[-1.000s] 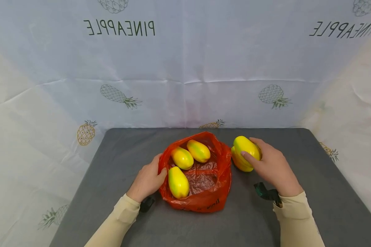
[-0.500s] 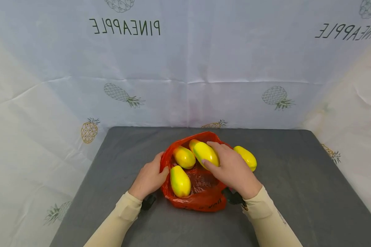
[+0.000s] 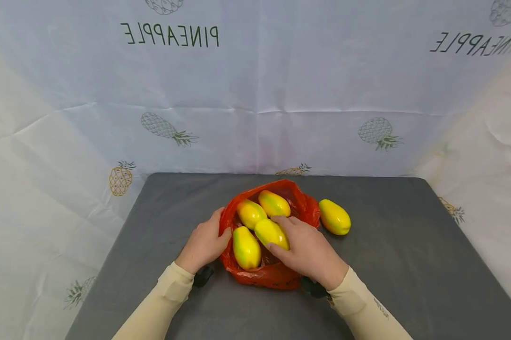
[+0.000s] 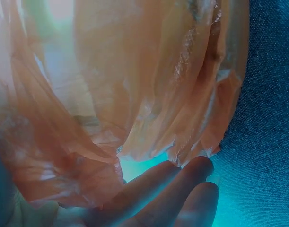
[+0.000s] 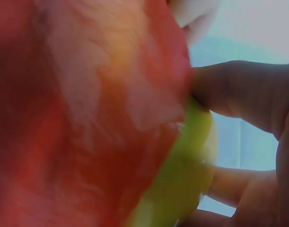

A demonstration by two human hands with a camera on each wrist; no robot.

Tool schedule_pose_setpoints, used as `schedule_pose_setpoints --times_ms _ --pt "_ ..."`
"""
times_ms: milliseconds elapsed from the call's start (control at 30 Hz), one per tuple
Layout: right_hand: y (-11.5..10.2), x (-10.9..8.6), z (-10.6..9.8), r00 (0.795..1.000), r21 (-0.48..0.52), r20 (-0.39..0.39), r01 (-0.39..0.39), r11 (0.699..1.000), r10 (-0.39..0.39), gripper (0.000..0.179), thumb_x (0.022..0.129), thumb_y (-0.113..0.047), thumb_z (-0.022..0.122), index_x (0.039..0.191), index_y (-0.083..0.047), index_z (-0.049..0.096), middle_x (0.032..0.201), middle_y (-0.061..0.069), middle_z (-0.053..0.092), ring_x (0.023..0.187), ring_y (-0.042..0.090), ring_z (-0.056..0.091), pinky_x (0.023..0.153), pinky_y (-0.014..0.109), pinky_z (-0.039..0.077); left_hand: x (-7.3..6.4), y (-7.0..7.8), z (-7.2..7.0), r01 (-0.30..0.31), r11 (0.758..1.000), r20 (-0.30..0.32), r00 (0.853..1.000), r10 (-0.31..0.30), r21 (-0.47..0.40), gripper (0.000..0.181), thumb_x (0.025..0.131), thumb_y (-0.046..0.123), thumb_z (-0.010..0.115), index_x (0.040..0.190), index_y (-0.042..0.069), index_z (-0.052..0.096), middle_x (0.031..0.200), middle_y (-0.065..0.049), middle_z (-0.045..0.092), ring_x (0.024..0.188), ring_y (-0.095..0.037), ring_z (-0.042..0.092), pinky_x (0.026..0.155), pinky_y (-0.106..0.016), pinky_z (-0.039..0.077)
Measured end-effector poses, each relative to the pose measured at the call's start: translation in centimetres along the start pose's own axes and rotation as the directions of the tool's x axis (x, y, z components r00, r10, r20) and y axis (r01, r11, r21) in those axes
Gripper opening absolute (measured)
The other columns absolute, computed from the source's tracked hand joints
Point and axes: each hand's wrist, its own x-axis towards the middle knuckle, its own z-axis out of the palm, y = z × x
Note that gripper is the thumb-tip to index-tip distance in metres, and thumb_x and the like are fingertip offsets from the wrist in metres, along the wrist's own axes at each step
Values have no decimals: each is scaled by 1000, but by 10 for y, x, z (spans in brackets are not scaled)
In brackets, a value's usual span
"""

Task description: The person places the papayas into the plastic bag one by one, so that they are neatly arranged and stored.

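Observation:
A red plastic bag (image 3: pixel 276 278) lies with its mouth wide toward me. Inside it are three yellow papayas with green tinges: a back one (image 3: pixel 274 204), a left one (image 3: pixel 250 214) and a front one (image 3: pixel 246 248). At the bag's left rim, my left hand (image 3: pixel 204 245) pinches the plastic, thumb on the inner side. My right hand (image 3: pixel 308 248) holds another papaya (image 3: pixel 271 234) within the bag's mouth, close to the others. In the right wrist view, red plastic (image 5: pixel 111 113) partly hides this held papaya (image 5: pixel 194 151), with thumb and fingers around it.
One more papaya (image 3: pixel 335 217) lies on the dark grey table (image 3: pixel 391 226), just right of the bag. A pale cloth (image 3: pixel 255 85) printed with pineapples hangs behind the table and along both sides.
My right hand has picked a papaya off the pile at the right, carried it left over the bag and lowered it into the mouth. The left hand stays at the rim.

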Motion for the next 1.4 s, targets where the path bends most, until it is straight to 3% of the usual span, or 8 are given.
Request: schedule_pose_setpoints --times_ms 233,467,733,1033,1400 --pt "4 -4 5 998 -17 54 31 999 -30 59 95 -44 79 147 -20 63 133 -1 71 102 11 64 92 37 59 1 -3 -1 -7 1000 -5 1000 7 13 65 106 24 61 164 4 38 137 -16 72 82 -18 69 78 -38 66" --pt "9 -6 1 988 -41 94 125 991 -120 55 94 -39 80 143 -22 64 127 -4 70 97 9 61 85 35 58 1 -5 0 -29 998 -21 999 30 49 59 109 18 55 163 3 40 140 -19 70 79 -20 66 84 -46 66" --pt "14 -6 -5 973 -23 155 177 984 -172 53 93 -34 80 142 -23 65 131 -5 70 109 13 65 93 39 58 1 -5 0 -34 998 -32 999 36 58 58 109 18 54 163 1 40 145 -21 68 89 -24 70 93 -53 65" --pt "15 -6 -4 962 -46 212 189 981 -175 52 91 -35 81 139 -20 67 124 -6 70 92 9 58 80 32 53 2 -3 1 -35 998 -37 999 37 59 60 109 19 55 164 1 39 148 -21 66 100 -29 73 98 -55 63" --pt "19 -2 1 953 -37 268 160 986 -145 47 89 -30 83 133 -20 68 108 -8 68 82 10 55 71 29 48 3 -4 1 -26 998 -27 999 28 51 60 109 20 54 164 1 38 149 -20 66 97 -27 72 97 -54 63"
